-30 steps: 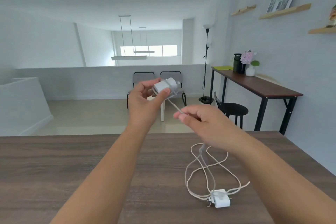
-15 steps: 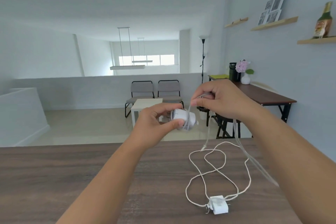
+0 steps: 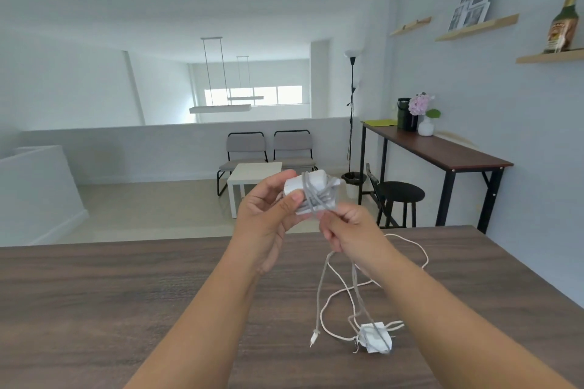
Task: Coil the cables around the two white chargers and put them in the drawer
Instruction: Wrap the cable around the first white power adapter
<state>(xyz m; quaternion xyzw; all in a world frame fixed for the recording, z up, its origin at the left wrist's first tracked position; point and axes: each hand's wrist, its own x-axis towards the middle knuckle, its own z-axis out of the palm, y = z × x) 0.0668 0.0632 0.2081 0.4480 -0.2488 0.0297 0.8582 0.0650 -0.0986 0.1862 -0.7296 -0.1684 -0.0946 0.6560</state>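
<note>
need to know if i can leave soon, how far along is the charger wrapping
Done: several turns of cable already sit around the first charger. In hand: the left hand holds that charger while the right hand pinches its grey cable, whose loose end hangs down to the table. Left: the second charger lies on the table with its white cable uncoiled. No drawer is in view.

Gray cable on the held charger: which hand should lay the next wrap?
Right. The right hand already pinches the gray cable just below the held charger, with slack hanging to the table. The left hand grips the charger, so it likely stays the anchor.
</note>
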